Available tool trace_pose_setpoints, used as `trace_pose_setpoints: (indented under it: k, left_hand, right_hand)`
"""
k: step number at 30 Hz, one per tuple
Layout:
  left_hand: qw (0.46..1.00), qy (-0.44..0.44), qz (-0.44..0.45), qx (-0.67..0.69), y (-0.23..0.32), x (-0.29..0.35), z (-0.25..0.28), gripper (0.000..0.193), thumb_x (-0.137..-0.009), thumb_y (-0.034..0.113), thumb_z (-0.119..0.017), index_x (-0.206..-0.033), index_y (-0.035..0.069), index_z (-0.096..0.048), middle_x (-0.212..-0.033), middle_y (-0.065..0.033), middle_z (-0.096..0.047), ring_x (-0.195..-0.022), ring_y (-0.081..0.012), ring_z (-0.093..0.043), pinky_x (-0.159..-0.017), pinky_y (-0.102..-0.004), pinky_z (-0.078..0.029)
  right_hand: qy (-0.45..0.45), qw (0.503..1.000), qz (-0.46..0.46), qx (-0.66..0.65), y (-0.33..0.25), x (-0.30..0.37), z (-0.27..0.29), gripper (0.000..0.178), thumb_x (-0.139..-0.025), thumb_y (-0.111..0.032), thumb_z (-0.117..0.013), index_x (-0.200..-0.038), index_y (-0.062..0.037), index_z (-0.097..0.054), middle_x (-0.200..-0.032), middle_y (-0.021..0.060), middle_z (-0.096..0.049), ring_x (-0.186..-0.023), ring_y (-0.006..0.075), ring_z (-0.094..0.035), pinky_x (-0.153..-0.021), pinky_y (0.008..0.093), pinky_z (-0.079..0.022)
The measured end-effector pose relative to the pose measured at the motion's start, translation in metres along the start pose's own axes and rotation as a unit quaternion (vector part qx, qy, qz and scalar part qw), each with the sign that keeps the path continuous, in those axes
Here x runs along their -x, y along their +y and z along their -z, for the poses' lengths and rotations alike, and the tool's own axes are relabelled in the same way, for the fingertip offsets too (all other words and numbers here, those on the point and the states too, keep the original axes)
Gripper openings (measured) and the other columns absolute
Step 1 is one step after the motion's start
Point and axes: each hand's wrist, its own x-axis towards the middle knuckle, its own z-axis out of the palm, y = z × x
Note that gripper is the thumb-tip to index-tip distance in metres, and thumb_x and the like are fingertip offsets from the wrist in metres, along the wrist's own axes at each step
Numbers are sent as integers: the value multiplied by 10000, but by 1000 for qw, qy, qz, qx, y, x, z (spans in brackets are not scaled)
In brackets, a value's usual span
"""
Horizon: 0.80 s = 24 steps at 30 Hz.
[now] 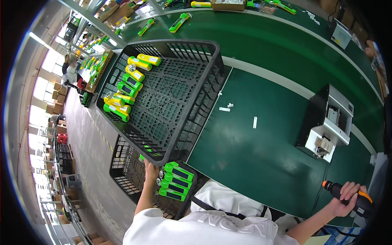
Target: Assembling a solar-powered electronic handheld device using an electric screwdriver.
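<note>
On the right, my right hand [346,197] is wrapped round a black-and-orange electric screwdriver [335,188], its tip toward the left over the green bench. My left hand [151,168] reaches down to the lower black crate [121,161], its fingers mostly hidden under the rim of the upper crate [161,158]. Against these fingers shows part of a green device [141,157]; whether they grip it I cannot tell. Several green handheld devices with dark panels [178,181] lie in a row in the lower crate, beside my left wrist. More yellow-and-green devices [130,81] line the upper crate's left side.
Small white plastic parts [255,122] lie on the green bench [245,163]. A black-and-silver machine [328,122] stands at the bench's right. Beyond runs a green conveyor [245,36] carrying yellow-and-green devices [179,23]. People [72,71] are far off at left.
</note>
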Motion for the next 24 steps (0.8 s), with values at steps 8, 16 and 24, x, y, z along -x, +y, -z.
trace_pose_setpoints:
  k: [8, 16, 24]
  left_hand:
    - [988, 144, 47, 13, 34, -70, 142, 178, -865, -7, -555, -1029, 10, -624, -903, -118, -659, -832, -211, -638, -673, -307, -507]
    - [976, 96, -156, -115, 132, -362, 200, 421, -815, 39, -594, -1234, 63, -564, -1209, -128, -603, -1086, -332, -595, -906, -376, -486]
    - [928, -46, -226, -292, 77, -495, 102, 674, -652, 42, -682, -1292, 68, -473, -1293, -158, -534, -1217, -338, -502, -1012, -425, -420]
  right_hand:
    - [-11, 999, 2, 34, -8, -6, 8, 221, -903, -71, -501, -1098, 18, -448, -647, 13, -389, -564, 93, -379, -593, 254, -325]
    - [21, 999, 19, 42, -9, -9, 4, 251, -894, -40, -491, -1111, 71, -430, -644, 29, -369, -575, 102, -374, -603, 265, -321]
    - [66, 996, 49, 43, -30, 6, 11, 266, -887, -42, -483, -1136, 49, -461, -644, 20, -387, -548, 102, -385, -590, 262, -329]
